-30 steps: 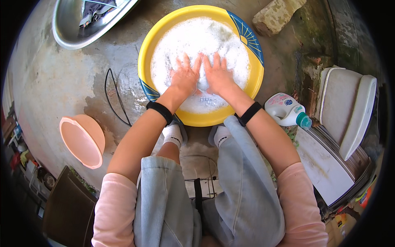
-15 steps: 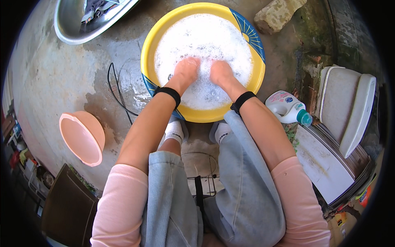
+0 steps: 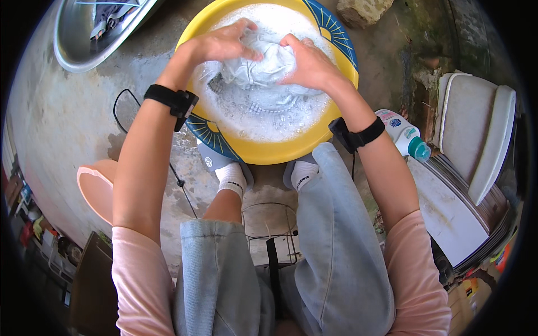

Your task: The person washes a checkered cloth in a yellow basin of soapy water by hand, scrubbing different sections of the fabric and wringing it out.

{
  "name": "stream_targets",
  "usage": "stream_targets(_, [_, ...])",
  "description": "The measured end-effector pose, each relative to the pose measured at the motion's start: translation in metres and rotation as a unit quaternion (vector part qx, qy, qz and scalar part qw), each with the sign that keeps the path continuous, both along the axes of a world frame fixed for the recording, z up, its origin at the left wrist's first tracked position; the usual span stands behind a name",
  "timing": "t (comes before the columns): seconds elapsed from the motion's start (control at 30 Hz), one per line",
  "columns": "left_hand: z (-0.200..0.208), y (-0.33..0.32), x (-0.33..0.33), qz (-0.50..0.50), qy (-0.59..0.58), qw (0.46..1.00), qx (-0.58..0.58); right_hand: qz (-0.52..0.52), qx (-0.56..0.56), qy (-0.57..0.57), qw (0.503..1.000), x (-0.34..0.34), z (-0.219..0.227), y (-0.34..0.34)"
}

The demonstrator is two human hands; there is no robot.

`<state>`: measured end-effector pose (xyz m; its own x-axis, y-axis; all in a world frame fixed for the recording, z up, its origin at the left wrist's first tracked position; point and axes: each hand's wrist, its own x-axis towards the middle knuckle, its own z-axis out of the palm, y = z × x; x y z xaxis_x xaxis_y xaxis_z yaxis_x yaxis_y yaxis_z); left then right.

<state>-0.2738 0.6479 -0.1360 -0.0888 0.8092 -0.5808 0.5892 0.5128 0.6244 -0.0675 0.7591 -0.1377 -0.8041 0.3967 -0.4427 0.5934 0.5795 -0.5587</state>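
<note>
A yellow plastic basin with blue patterned patches stands before my feet, full of white suds. In it, a wet pale garment is bunched above the foam, and its lower part spreads into the water with a checked strip showing. My left hand is at the garment's left side, fingers apart and curved, thumb against the cloth. On the other side, my right hand grips the bunched cloth, its fingers bent over the top. Some fingertips of both hands are hidden by cloth and foam.
A metal basin with dark clothing lies at the upper left. Beside my left arm is a pink basin, near a black cable. To the right are a detergent bottle, a white panel and a stone block.
Both hands have come up out of the suds and moved toward the far side of the basin, bringing the pale garment into sight. The view has shifted slightly.
</note>
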Motion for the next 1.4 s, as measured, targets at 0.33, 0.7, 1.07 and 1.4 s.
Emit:
stream_targets(0.33, [0.066,0.014,0.001,0.279,-0.33,0.894,0.12,-0.088,0.164,0.23,0.955,0.01,0.019,-0.018])
stream_targets(0.7, [0.032,-0.011,0.005,0.48,-0.606,0.612,0.168,-0.088,0.115,0.12,0.982,0.033,-0.005,-0.043])
stream_targets(1.07, [0.059,-0.023,0.014,0.457,-0.618,0.634,0.079,-0.093,0.127,0.119,0.98,0.032,-0.003,-0.054])
stream_targets(1.4, [0.068,-0.043,0.028,0.362,-0.664,0.631,0.173,-0.071,0.153,0.085,0.982,0.036,-0.015,-0.074])
